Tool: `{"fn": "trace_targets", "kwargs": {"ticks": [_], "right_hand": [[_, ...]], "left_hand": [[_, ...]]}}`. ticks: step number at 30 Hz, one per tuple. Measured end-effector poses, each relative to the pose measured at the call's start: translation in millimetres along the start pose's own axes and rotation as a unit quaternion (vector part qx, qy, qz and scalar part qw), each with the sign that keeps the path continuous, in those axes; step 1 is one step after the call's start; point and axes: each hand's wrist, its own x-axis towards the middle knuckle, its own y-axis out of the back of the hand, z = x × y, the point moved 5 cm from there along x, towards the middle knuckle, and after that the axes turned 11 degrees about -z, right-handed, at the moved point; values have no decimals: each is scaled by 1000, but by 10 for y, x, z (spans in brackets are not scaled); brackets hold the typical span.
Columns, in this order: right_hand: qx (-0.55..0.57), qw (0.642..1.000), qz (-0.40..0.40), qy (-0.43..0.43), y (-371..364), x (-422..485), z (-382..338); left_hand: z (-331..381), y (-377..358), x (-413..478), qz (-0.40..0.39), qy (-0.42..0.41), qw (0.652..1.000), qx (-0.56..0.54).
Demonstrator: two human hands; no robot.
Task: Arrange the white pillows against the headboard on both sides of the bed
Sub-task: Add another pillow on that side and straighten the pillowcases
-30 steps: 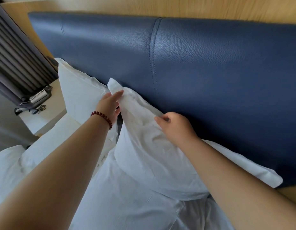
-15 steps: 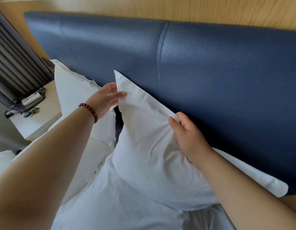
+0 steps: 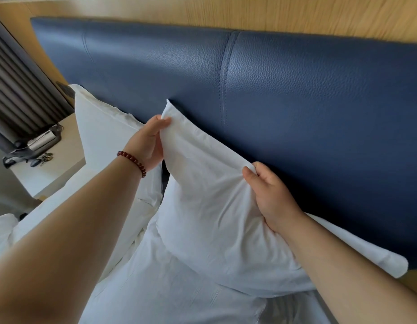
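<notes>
– Nearest the lens, rumpled white bedding (image 3: 167,288), both forearms reaching over it. What are the hands on?

– Left hand (image 3: 146,146), bead bracelet (image 3: 132,162) at the wrist, pinches the upper left corner of the near pillow (image 3: 214,218). Right hand (image 3: 270,195) pinches the top edge further along, thumb in front, fingers behind the cloth. Both grasp case fabric only, as far as I can judge.

– Risk there?

– Likely the case lifts while the filling slumps. Fabric is bunched under the right thumb. A harder pull could leave a limp top corner and a fat, sagging bottom.

– Where does the pillow sit?

– Bottom edge on the bed, back leaning on the blue headboard (image 3: 296,113), tilted, left corner high. Its lower right corner trails flat along the foot of the headboard.

– So on release?

– My guess: it tips forward onto the bedding or slides down, since it looks propped by the two pinches as much as by the lean. It wants squaring first.

– Further back?

– A second pillow (image 3: 104,134) stands against the headboard just beside the left hand, a dark gap between the two. A leftward shove could knock it over or crowd it.

– Beyond?

– A bedside table (image 3: 60,169) with keys (image 3: 45,157), well apart. Small risk unless that far pillow topples towards it.
</notes>
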Motion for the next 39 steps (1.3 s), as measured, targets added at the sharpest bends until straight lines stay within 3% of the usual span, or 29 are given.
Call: {"fn": "trace_targets", "kwargs": {"ticks": [4,7,9,12,14,16,18,23,29,34,37,39], "right_hand": [[-3,1000,8,-5,5,-9,30],[-35,999,30,-5,-9,-12,45],[-61,997,51,-7,-2,-15,55],[-57,996,63,-11,27,-9,95],[-42,997,62,-15,23,-14,110],[-29,997,62,-23,15,-17,124],[-18,998,60,-32,6,-10,144],[-13,997,59,-44,1,0,168],[-73,992,87,-59,52,-16,206],[-297,945,136,8,97,-207,150],[-460,861,153,154,-51,-309,-34],[-511,827,96,215,-180,-315,-93]], "left_hand": [[35,9,-57,107,-16,989,99],[133,61,-102,224,-40,944,240],[162,30,-115,245,-41,924,291],[67,16,-98,218,6,961,172],[-24,-3,-108,124,48,988,76],[-95,-49,-169,21,80,993,90],[-137,-85,-220,-20,81,993,84],[-61,-55,-198,110,2,990,94],[-78,-8,-145,200,6,967,160],[-131,61,-127,224,73,943,236],[-156,44,-76,213,142,934,251],[-204,76,-70,211,193,931,227]]}}
